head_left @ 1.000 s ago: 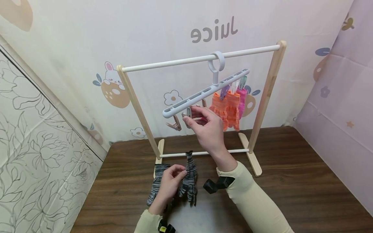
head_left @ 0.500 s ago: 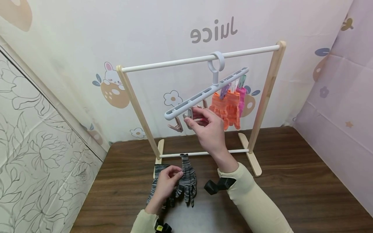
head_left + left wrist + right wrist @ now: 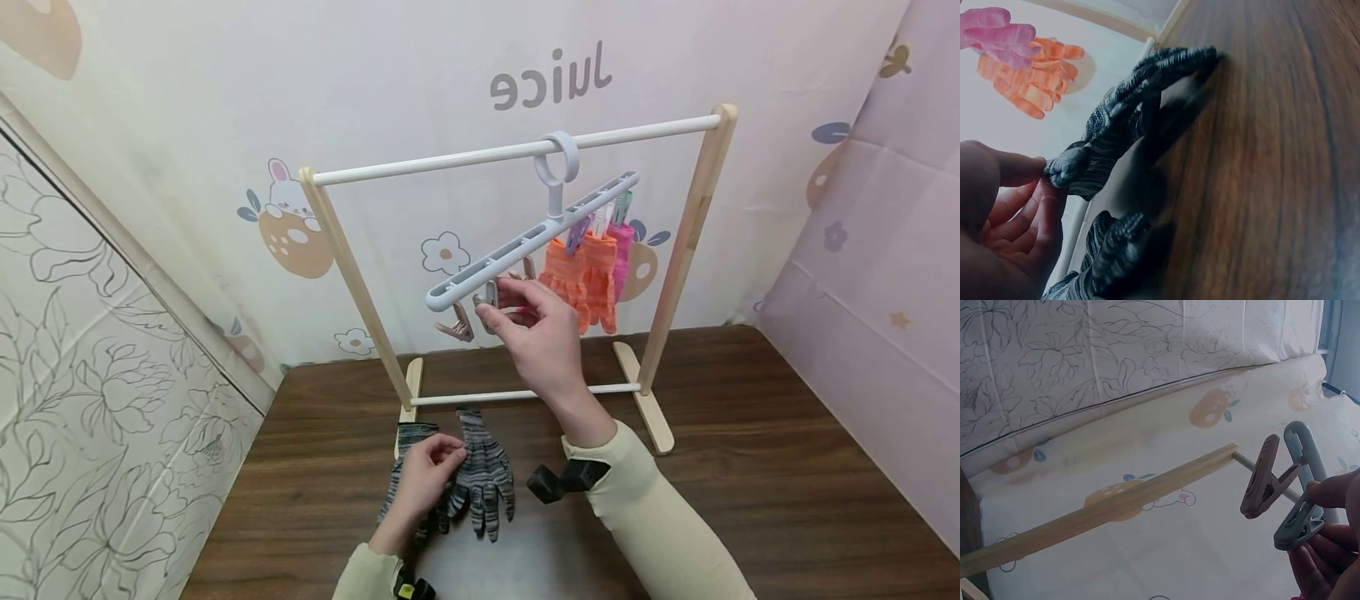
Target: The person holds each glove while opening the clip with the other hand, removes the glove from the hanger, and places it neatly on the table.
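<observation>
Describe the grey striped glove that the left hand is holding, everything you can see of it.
The grey striped glove is knitted, mottled in dark and light grey yarn. It lies flat on the brown wooden table, cuff toward the drying rack, fingers spread toward the person. The left hand pinches its cuff edge between thumb and fingers. A second, matching glove lies to its left, partly under that hand.

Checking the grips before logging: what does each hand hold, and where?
Left hand pinches the grey glove at its cuff; right hand pinches a grey clip on the hanger.
</observation>
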The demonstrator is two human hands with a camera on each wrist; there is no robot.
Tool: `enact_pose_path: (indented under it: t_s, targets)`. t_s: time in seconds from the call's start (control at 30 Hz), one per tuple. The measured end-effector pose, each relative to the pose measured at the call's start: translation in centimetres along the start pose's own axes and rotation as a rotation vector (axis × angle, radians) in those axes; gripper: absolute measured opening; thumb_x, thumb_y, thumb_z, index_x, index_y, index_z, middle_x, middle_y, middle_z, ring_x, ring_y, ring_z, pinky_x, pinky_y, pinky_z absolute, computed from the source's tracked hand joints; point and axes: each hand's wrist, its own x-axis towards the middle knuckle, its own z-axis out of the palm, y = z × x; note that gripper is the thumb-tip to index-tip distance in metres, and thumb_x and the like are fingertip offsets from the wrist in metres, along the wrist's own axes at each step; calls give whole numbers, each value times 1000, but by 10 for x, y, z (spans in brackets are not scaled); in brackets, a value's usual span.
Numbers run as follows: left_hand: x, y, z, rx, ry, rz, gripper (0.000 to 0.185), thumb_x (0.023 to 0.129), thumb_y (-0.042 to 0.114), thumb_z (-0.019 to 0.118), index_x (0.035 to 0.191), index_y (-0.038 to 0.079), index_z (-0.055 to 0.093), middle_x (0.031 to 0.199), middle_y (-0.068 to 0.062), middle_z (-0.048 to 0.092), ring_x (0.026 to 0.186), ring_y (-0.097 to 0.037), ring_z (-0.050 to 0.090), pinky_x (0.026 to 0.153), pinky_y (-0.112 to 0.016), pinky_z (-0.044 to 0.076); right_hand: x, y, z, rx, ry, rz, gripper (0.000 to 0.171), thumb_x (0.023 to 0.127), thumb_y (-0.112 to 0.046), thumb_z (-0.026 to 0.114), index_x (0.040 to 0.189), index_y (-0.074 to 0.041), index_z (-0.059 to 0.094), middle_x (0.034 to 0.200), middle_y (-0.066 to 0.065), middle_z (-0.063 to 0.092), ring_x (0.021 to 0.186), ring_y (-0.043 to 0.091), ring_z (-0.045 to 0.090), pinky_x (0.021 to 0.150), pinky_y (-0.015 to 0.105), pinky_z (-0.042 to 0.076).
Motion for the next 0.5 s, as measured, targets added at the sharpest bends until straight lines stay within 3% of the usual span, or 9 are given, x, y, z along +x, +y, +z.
enact_pose_path:
  t_s: [0.5]
  targets:
    - [2,-2,-1,188,-4,33,4,91,13,72,90,9,72,77,5,65,64,-9,56,59,-26,48,-2,-1,-3,2,-7,-1,38,86,-14,80,121,-2,69,104,13,69,88,18,67,81,28,56]
